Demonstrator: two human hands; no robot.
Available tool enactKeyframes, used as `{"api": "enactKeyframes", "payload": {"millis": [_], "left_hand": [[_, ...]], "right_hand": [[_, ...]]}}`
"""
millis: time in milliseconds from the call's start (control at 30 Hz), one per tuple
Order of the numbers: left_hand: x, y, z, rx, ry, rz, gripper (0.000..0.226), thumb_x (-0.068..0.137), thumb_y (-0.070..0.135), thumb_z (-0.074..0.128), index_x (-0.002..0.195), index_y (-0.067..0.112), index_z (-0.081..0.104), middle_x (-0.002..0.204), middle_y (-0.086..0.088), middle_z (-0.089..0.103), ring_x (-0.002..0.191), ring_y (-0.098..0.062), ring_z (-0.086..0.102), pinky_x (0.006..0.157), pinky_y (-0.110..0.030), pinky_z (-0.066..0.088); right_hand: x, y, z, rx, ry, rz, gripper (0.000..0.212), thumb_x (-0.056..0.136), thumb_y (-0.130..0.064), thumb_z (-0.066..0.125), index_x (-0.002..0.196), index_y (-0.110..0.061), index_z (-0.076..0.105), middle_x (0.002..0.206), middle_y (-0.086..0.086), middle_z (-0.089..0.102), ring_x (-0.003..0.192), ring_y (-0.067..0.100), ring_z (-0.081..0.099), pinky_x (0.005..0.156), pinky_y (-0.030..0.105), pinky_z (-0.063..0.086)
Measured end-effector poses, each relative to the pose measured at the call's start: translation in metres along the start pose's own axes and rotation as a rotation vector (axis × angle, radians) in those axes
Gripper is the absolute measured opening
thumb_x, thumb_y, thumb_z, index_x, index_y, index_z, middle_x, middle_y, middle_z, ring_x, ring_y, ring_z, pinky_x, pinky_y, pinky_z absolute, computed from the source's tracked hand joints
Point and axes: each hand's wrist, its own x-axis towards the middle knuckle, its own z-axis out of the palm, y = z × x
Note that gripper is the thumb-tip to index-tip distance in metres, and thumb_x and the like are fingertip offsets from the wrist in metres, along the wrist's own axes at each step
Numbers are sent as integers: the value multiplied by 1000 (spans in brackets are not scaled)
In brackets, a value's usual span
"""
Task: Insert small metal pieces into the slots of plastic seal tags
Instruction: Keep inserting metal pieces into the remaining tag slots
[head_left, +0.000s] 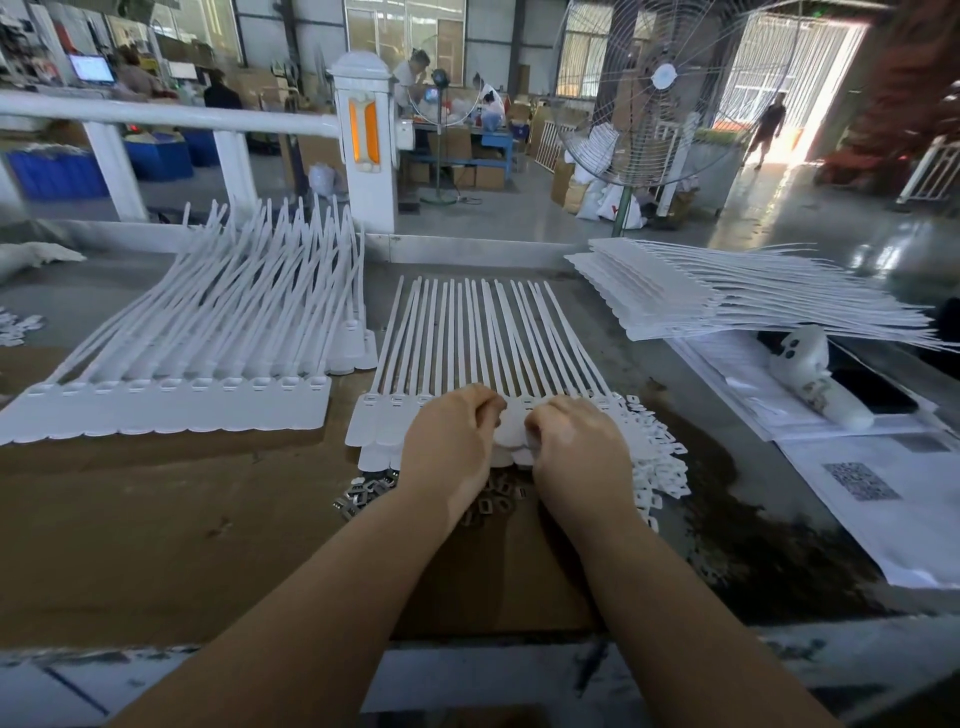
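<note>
The table (156, 545) carries three lots of white seal tags. One strip of tags (467, 343) lies right under the hands, straps running away from them; a raised stack (208, 332) sits well to the left of the grip, a flat stack (727, 291) off to the right and beyond. Metal pieces (363, 493) lie in a heap just behind the wrists, loose white clips (660, 467) beside the right hand.

The left hand (449, 441) and right hand (576, 447) both curl their fingers onto the tag heads, meeting over one slot; whether either pinches a metal piece is hidden.

The tags look light, thin and bendy, so the head wants pinning flat near its slot. The metal pieces look tiny, stiff and slippery; a fingertip pinch by the edges should serve.
</note>
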Motion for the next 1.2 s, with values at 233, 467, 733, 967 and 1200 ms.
{"api": "enactKeyframes", "payload": {"millis": [233,467,733,967,1200], "left_hand": [[1,3,3,40,4,26,26,97,32,47,99,14,67,86,-2,66,82,-16,59,72,-23,40],[10,-10,-11,12,130,9,17,93,13,54,105,16,67,104,2,61,91,-8,52,76,-13,35],[20,-37,-30,336,16,-184,35,94,20,47,129,20,50,132,-10,46,123,-28,38,104,-36,27],[20,-35,-33,426,-127,-64,45,86,49,55,127,30,52,134,1,51,125,-22,41,107,-43,32],[19,-28,-34,344,-339,46,64,73,59,67,129,32,51,144,4,43,130,-19,39,110,-39,27]], "right_hand": [[-1,-1,0,26,30,24,12,77,6,54,71,-2,62,75,11,61,75,27,54,69,35,40],[0,1,2,-18,7,5,14,85,-3,52,87,-6,66,90,6,63,87,22,53,78,30,38],[-1,2,1,-9,-9,17,17,82,2,49,83,-5,64,85,6,61,83,22,51,75,31,36],[-1,1,0,9,-9,28,20,82,2,45,84,-7,63,87,5,60,86,22,49,78,31,35],[-2,-1,-1,20,11,29,17,81,3,49,80,-6,63,85,8,61,84,25,52,76,34,37]]}}
